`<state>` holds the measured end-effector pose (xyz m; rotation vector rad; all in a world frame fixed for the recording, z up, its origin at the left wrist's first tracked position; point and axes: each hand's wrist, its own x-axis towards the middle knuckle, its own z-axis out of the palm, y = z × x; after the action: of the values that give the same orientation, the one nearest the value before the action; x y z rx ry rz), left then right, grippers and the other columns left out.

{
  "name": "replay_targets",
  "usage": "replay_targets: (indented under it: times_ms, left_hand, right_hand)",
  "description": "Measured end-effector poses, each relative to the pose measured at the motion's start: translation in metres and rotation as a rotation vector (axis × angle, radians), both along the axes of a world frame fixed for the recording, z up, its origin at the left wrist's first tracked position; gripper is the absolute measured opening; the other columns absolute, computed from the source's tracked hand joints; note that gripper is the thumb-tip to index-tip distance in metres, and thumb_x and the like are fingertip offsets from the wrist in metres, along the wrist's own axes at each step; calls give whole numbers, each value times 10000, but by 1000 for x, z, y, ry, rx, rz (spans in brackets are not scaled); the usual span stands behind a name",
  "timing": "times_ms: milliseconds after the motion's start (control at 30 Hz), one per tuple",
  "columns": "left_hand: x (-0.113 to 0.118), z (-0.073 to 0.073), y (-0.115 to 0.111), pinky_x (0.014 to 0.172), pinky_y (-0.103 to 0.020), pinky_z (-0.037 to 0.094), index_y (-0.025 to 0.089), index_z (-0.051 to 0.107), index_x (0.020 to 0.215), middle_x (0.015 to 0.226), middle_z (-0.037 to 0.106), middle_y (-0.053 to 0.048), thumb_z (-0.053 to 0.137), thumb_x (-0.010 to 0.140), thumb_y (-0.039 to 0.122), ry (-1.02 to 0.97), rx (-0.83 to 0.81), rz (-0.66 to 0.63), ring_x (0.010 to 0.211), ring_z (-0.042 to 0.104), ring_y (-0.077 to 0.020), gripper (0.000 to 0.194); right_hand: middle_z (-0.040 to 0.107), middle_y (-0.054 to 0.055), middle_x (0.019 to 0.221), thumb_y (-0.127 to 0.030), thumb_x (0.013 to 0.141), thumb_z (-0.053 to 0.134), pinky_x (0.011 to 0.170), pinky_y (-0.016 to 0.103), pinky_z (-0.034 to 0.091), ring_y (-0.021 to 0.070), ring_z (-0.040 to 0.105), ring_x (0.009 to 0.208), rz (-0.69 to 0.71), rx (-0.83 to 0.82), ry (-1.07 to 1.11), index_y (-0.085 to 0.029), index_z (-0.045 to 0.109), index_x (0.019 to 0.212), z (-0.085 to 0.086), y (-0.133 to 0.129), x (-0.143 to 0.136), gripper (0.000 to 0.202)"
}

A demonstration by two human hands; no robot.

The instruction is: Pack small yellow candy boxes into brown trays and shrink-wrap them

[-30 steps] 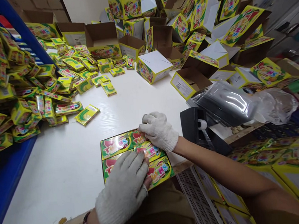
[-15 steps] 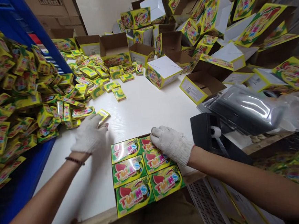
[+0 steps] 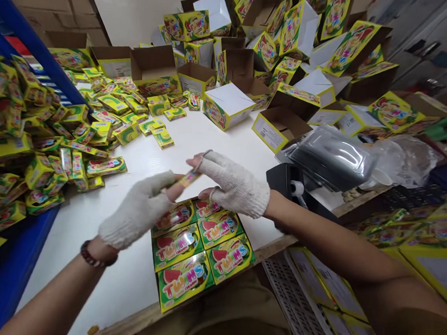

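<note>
My left hand, in a white glove with bare fingertips, pinches one end of a small yellow candy box. From the right, my right hand, gloved the same way, has its fingers spread at the box's other end; whether it grips the box is hard to tell. Both hands are above a filled display carton at the table's front edge. Several green and yellow packs marked TWINS lie in it in two columns. The hands partly cover its far row.
Loose small boxes are heaped at the left beside a blue crate. Open cartons are piled at the back and right. A black tape dispenser and plastic film lie right.
My left hand has picked up the small box from beside the heap and moved right. My right hand has lifted off the carton's far corner and meets it. The view has shifted slightly.
</note>
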<state>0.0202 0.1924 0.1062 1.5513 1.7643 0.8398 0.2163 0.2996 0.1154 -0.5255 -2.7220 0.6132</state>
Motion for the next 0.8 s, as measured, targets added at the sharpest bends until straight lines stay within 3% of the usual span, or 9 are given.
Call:
replay_targets:
  times_ms: [100,200,300,400,533,667,733,800]
  left_hand:
    - [27,1,-7,894,-352,527,222,685,1094,1104,726,-28,412,904,597,0,58,25,1021,647,-236,502]
    - [32,-19,-15,1033,-418,476,192,646,1206,1265,678,-88,395,906,570,147,126,167,1180,607,-273,544]
    - [33,-39,-24,1038,-441,476,156,620,1246,1292,659,-126,369,924,514,288,166,94,1198,600,-282,543]
    - [37,-48,-29,972,-433,509,142,627,1217,1209,690,-132,322,957,464,382,184,13,1102,639,-272,515]
    - [41,-52,-30,897,-427,522,158,653,1142,1088,711,-120,293,988,429,477,188,7,997,654,-262,476]
    - [44,-53,-28,953,-471,492,167,631,1191,1218,676,-146,321,985,423,627,225,-93,1100,628,-287,452]
    - [50,-52,-29,1027,-574,424,140,596,1270,1352,597,-207,351,964,479,744,262,-130,1250,550,-360,518]
    - [61,-51,-33,1042,-669,360,103,577,1303,1417,524,-266,364,941,514,819,309,-125,1344,453,-436,588]
  right_hand:
    - [614,70,1065,-77,841,490,927,356,440,203,554,1023,-12,-143,56,-169,607,1154,-5,-2,6,346]
    - [632,40,945,-101,857,495,862,327,445,177,568,923,-129,-275,18,-169,632,995,-25,-1,16,205]
    - [641,69,967,-131,875,521,873,326,460,181,583,947,-232,-292,3,-143,645,917,-53,-3,19,132]
    - [632,146,1150,-111,893,499,1034,365,419,206,554,1163,-202,-194,34,-100,652,1040,-71,-10,14,212]
    - [615,182,1284,-190,942,485,1158,521,284,280,495,1291,-43,-42,-192,-79,597,1244,-68,-19,11,341]
    - [447,229,1495,-386,961,509,1134,687,188,420,230,1466,-167,72,-362,-78,438,1448,-61,-29,11,580]
    - [430,217,1516,-419,960,515,1151,670,184,403,233,1474,-155,76,-353,-97,434,1457,-63,-31,9,598]
    - [464,200,1492,-391,957,531,1182,559,241,329,303,1459,-87,42,-286,-92,450,1441,-69,-25,11,575]
